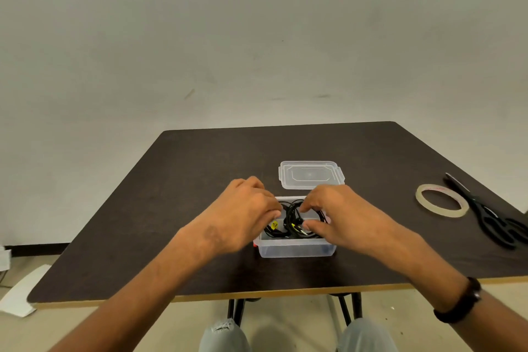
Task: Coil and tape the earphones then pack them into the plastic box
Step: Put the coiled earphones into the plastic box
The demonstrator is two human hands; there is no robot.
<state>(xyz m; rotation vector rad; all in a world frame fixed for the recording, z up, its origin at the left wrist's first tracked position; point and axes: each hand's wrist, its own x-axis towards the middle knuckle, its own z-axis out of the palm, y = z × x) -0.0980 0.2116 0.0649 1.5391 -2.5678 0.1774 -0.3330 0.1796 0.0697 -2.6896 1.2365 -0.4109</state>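
Black coiled earphones [294, 220] with yellow tags, in clear plastic box [297, 248], left hand [245, 211] and right hand [337, 214] pinching them

There were two hands, one box [297, 248], one lid [311, 175], one tape roll [441, 200], and one pair of scissors [488, 216].

Black earphones [291, 218] with yellow tags, clear plastic box [297, 248]; dark brown table [200, 180]; black scissors [491, 220] 3 o'clock.
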